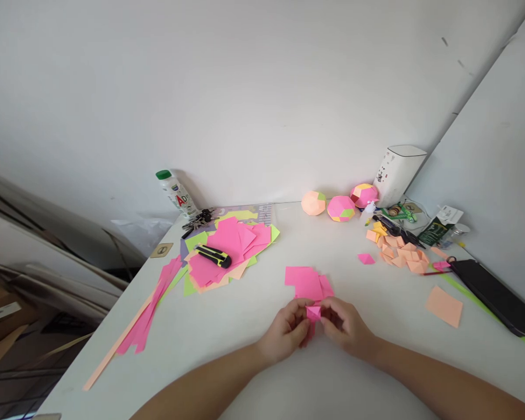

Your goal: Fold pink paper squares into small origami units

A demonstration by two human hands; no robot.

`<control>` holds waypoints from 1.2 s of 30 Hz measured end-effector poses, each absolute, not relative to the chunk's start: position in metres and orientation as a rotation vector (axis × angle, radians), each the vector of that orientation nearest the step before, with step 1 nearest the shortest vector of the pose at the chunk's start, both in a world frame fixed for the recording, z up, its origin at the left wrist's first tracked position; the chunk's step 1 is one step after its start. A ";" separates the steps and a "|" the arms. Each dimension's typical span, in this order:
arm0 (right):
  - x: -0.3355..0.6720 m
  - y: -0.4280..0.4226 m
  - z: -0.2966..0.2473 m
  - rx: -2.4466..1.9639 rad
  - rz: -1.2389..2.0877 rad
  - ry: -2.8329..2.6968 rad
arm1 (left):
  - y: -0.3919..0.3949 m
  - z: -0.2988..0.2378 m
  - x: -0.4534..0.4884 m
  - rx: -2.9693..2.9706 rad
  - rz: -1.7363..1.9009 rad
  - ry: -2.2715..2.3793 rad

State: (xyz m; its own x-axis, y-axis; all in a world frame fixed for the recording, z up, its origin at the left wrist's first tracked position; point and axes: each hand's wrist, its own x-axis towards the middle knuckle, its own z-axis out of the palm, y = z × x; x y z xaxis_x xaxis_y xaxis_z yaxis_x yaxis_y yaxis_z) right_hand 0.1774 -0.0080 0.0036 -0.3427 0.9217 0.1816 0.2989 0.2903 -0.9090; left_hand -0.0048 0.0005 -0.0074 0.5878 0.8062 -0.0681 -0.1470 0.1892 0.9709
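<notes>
Both my hands meet over the white table (pixel 254 326) near its front middle. My left hand (pixel 285 331) and my right hand (pixel 346 324) pinch a small folded pink paper piece (pixel 314 312) between their fingertips, fingers curled closed around it. Just beyond the hands lie a few flat pink paper squares (pixel 305 282). A small folded pink piece (pixel 366 258) rests alone farther right.
A pile of pink, green and orange paper (pixel 240 242) with a black-and-yellow utility knife (pixel 213 255) lies left. Paper strips (pixel 146 315), keys (pixel 198 219), a bottle (pixel 175 192), three paper balls (pixel 340 207), folded orange pieces (pixel 402 254), an orange square (pixel 444 305), a black tablet (pixel 494 294).
</notes>
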 end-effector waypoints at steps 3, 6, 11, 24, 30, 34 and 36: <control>0.179 -0.009 0.001 -0.938 0.940 -1.873 | 0.001 -0.006 -0.005 1.200 0.738 0.701; 0.181 -0.007 -0.003 -0.794 0.785 -1.989 | 0.001 -0.003 -0.005 1.196 0.728 0.727; 0.181 -0.003 -0.004 -0.847 0.785 -1.941 | 0.002 0.001 -0.006 1.172 0.694 0.786; 0.182 -0.004 -0.001 -1.061 1.160 -1.789 | 0.004 -0.002 -0.001 1.082 0.749 0.857; 0.180 -0.003 0.003 -1.098 1.203 -1.790 | 0.007 -0.004 0.000 1.042 0.779 0.891; 0.180 -0.003 0.006 -1.126 1.155 -1.824 | 0.007 -0.004 0.000 1.028 0.783 0.909; 0.180 -0.003 0.007 -1.132 1.141 -1.833 | 0.007 -0.003 0.000 1.019 0.781 0.915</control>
